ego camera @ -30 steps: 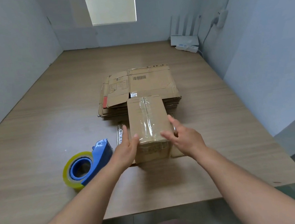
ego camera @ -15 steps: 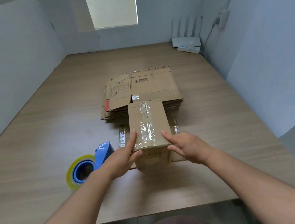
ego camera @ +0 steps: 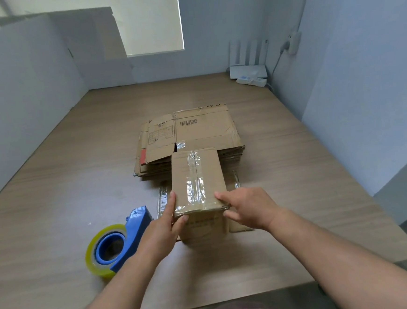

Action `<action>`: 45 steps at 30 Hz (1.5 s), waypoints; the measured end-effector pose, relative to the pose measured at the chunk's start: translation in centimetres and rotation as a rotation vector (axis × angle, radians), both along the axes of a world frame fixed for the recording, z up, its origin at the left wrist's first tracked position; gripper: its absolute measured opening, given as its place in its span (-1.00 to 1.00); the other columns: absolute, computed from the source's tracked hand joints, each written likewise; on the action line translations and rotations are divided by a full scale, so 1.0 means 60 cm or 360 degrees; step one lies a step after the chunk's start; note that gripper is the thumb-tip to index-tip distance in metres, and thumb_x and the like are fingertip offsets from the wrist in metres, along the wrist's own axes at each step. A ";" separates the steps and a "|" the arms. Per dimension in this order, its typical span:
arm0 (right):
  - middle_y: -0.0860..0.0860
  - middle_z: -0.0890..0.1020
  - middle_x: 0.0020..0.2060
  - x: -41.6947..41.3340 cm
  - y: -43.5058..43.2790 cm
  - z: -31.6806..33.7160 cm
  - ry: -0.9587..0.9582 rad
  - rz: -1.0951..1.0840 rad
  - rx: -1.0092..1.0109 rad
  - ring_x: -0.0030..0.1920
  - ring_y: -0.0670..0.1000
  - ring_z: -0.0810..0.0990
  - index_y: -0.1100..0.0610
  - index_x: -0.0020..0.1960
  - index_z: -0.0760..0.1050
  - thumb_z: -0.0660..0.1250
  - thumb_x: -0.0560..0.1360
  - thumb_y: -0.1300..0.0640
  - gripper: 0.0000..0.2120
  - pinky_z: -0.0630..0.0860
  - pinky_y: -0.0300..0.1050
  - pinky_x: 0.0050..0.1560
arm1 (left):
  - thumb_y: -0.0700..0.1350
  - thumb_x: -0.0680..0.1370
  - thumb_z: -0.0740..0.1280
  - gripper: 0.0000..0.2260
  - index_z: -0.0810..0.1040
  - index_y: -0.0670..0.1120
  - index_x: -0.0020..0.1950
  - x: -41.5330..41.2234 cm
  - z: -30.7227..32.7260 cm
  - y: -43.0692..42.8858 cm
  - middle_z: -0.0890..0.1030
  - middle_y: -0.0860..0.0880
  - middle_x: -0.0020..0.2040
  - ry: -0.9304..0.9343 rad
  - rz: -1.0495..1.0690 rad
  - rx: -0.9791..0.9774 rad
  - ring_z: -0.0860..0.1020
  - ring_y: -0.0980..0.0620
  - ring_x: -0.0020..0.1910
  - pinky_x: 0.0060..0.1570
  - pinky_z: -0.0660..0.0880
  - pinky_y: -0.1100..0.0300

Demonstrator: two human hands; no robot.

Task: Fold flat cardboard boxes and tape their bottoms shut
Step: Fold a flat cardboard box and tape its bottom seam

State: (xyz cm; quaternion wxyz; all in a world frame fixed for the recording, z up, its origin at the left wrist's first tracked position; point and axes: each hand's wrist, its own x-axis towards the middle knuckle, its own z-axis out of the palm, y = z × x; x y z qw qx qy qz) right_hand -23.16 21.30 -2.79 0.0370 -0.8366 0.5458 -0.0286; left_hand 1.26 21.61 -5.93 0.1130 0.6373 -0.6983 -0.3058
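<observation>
A small folded cardboard box [ego camera: 197, 179] stands on the wooden table [ego camera: 56, 214] with its taped side up; clear tape runs down the middle seam and over the near edge. My left hand [ego camera: 165, 226] holds the box's near left corner, fingers along its left side and thumb on the front face. My right hand [ego camera: 247, 208] holds the near right corner, thumb on top and fingers against the right side. Behind the box lies a stack of flat cardboard boxes [ego camera: 196, 133].
A blue tape dispenser with a yellowish roll [ego camera: 114, 244] lies left of my left forearm. A white router and power strip [ego camera: 248, 74] sit at the far right corner. Walls enclose the table on the left, back and right.
Both hands have slid to the box's near corners and now grip them. The view has tilted upward.
</observation>
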 end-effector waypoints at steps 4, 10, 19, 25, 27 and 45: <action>-0.01 0.58 0.09 0.010 0.006 -0.015 -0.0107 -0.0033 -0.0080 0.10 0.09 0.49 -0.01 0.36 0.34 0.20 0.54 -0.04 -0.60 0.45 -0.04 -0.10 | 0.13 0.60 0.17 -0.51 0.17 0.15 0.52 -0.001 -0.007 0.019 0.66 0.05 0.05 -0.0012 0.0218 -0.0332 0.55 0.13 -0.15 -0.13 0.49 0.21; 0.04 0.60 0.07 0.019 0.011 -0.031 -0.0281 -0.0115 -0.0074 0.06 0.12 0.49 0.05 0.31 0.40 0.18 0.53 0.08 -0.65 0.50 0.01 -0.04 | 0.02 0.66 0.06 -0.69 0.35 0.09 0.39 -0.010 -0.019 0.035 0.65 -0.04 -0.11 -0.0063 0.0174 -0.0444 0.59 0.01 -0.19 -0.19 0.54 0.08; 0.01 0.56 0.15 0.002 0.007 -0.016 -0.0284 -0.0090 0.0040 0.13 0.10 0.44 0.02 0.38 0.34 0.17 0.57 0.11 -0.62 0.43 -0.03 0.06 | 0.01 0.63 0.18 -0.51 0.10 0.15 0.53 0.029 0.017 -0.019 0.61 0.21 0.08 -0.0183 -0.0313 -0.0280 0.56 0.14 0.02 -0.01 0.44 0.29; 0.02 0.57 0.13 0.003 0.004 -0.017 -0.0273 -0.0055 0.0034 0.12 0.09 0.45 0.04 0.38 0.35 0.17 0.58 0.09 -0.63 0.42 -0.02 0.04 | 0.16 0.56 0.27 -0.69 0.34 0.09 0.24 0.012 0.019 -0.013 0.62 0.13 -0.11 -0.0195 -0.0166 -0.0354 0.52 0.13 -0.22 -0.25 0.39 0.27; 0.00 0.57 0.13 0.001 0.003 -0.021 -0.0267 -0.0047 0.0021 0.11 0.07 0.45 0.02 0.38 0.35 0.17 0.58 0.07 -0.63 0.41 -0.05 0.03 | 0.19 0.56 0.23 -0.71 0.34 0.06 0.17 0.004 0.022 -0.016 0.64 0.08 -0.13 -0.0296 -0.0166 -0.0388 0.50 0.07 -0.25 -0.29 0.35 0.24; 0.04 0.57 0.10 -0.195 -0.035 -0.008 -0.0641 -0.0453 0.0042 0.18 0.11 0.47 0.03 0.16 0.55 0.21 0.45 0.38 -0.60 0.42 0.04 0.16 | 0.21 0.54 0.25 -0.30 0.08 -0.06 0.56 -0.100 0.056 -0.102 0.24 -0.07 0.52 0.0254 0.0358 -0.0121 0.26 -0.07 0.47 0.36 0.30 -0.03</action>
